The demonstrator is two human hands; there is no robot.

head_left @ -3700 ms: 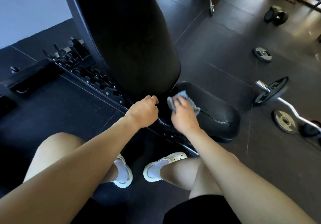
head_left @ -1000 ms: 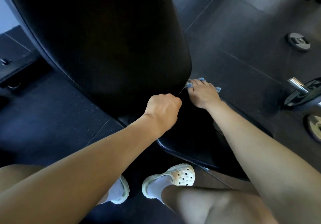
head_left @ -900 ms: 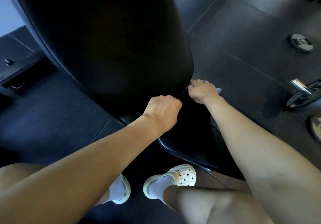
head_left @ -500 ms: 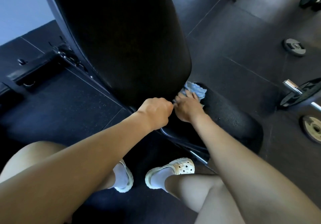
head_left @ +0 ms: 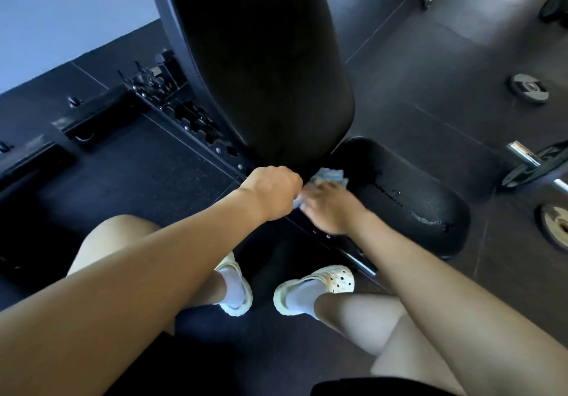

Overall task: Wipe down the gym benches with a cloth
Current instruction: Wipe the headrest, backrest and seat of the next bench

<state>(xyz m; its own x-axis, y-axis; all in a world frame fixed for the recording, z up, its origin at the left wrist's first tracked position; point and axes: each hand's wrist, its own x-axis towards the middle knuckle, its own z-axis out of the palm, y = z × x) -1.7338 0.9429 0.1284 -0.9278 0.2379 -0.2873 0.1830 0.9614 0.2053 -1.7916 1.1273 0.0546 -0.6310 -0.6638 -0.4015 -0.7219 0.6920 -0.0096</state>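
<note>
Head view: pale blue cloth [head_left: 331, 175] lies at the rear of the bench seat pad [head_left: 415, 198], just below the backrest [head_left: 267, 72]. Right hand [head_left: 330, 211] presses it, fingers extended. Left hand [head_left: 273, 191] is curled just beside; whether it grips anything cannot be told. Weight plate [head_left: 529, 88] lies on the floor, well apart.

We note a loose weight plate [head_left: 529, 88] on the dark rubber floor [head_left: 430, 66], a loaded barbell [head_left: 524, 155] at the right edge, and a second plate [head_left: 554, 226] near it.

Left hand [head_left: 273, 192] curled in a fist, knuckles up; right hand [head_left: 330, 209] just beside it, palm down, fingers extended.
</note>
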